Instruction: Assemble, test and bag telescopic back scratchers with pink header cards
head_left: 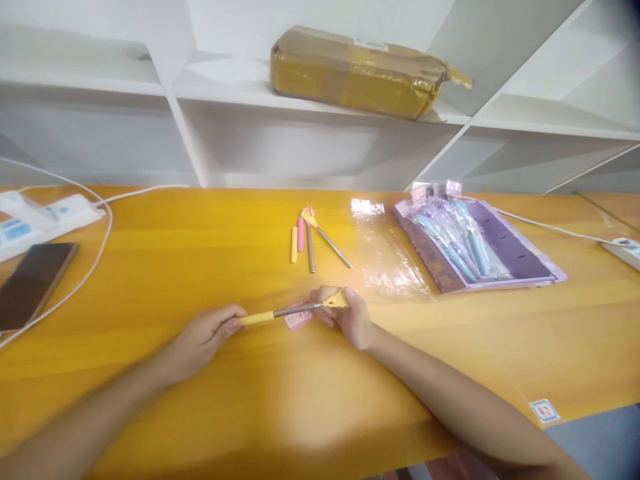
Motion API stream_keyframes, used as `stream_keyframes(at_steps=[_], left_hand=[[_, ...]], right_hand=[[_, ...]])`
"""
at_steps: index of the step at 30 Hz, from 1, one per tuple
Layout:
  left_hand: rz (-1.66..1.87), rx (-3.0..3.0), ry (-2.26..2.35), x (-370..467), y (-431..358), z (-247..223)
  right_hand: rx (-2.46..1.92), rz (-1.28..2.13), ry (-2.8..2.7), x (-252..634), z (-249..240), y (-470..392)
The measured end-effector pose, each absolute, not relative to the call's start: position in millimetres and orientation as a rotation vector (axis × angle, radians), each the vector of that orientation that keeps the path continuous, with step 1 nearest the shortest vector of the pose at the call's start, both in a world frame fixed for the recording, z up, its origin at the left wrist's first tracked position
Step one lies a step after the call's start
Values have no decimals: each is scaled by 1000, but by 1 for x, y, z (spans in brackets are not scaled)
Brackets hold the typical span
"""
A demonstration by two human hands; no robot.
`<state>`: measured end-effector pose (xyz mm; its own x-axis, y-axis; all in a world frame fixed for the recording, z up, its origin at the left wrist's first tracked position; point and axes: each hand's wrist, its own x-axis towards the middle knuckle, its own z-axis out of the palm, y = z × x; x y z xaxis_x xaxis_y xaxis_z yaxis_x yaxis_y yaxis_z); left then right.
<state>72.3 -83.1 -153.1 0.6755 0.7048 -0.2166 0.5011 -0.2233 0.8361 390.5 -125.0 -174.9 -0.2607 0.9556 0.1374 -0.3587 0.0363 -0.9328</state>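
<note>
A back scratcher (299,309) with a yellow handle, a metal rod and a yellow head stretches between my two hands above the table. My left hand (213,331) pinches the end of the yellow handle. My right hand (356,319) grips the yellow head between thumb and fingers. Below the rod lies a small pink card (299,320), partly hidden. Farther back rest a yellow tube (294,245), a pink tube (301,235), a metal rod (311,250) and another rod with a yellow claw head (309,215); the heads overlap there.
A purple box (533,257) holding several wrapped items stands at the right, beside a clear plastic bag (390,260). At the left are a phone (37,283), a white power strip (50,223) and a cable (103,247). A taped parcel (355,73) sits on the shelf.
</note>
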Motion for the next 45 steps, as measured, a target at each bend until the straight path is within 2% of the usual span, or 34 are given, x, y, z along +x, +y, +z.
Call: stream_keyframes(at_steps=[16, 26, 31, 37, 45], left_hand=[[264, 1916, 938, 81, -87, -149], [274, 1905, 924, 81, -86, -148], [409, 1882, 1033, 79, -84, -148], [367, 1928, 993, 76, -82, -149], [325, 1948, 979, 74, -84, -152]], right_hand=[[-710, 1517, -1220, 381, -173, -133], [-854, 1558, -1196, 387, -174, -130], [-974, 1478, -1000, 394, -170, -117], [-903, 1612, -1060, 398, -162, -121], [-948, 1629, -1097, 395, -166, -131]])
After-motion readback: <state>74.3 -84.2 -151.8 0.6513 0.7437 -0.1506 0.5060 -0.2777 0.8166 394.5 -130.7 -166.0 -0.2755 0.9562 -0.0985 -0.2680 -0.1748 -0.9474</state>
